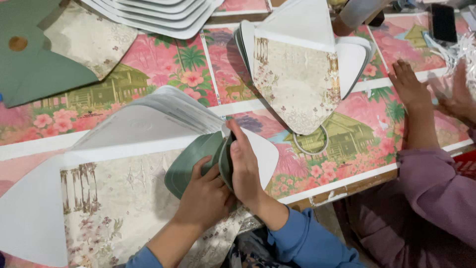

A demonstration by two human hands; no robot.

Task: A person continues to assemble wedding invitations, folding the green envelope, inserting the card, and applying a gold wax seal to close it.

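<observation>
Both hands were clamped on one stack of envelope blanks [163, 111] at lower centre of the frame. Left hand [206, 196] cupped the green flaps [191, 164] from below, fingers curled round them; right hand [245, 168] pressed down on the same bundle from the right, thumb side up, squeezing the flaps together. Stack fanned out to the left, white edges showing, and sat on a big opened floral sheet [114, 198] that filled the lower left.

Progress-wise, it looked like partway through: a second stack [297, 79] stood at upper centre, more white blanks [158, 15] were piled along the top edge, and a green envelope [29, 59] lay flat at upper left. So a good few were sorted, with the bundle in hand still being squared up, going by how it splayed.

Room was tight. Table [347, 186] edge ran just right of the hands, with the pink tropical cover [163, 64] under everything. Another person's hand [409, 87], in a purple sleeve [431, 188], rested at right, near the second stack. Only open patch was mid-table between the stacks.
</observation>
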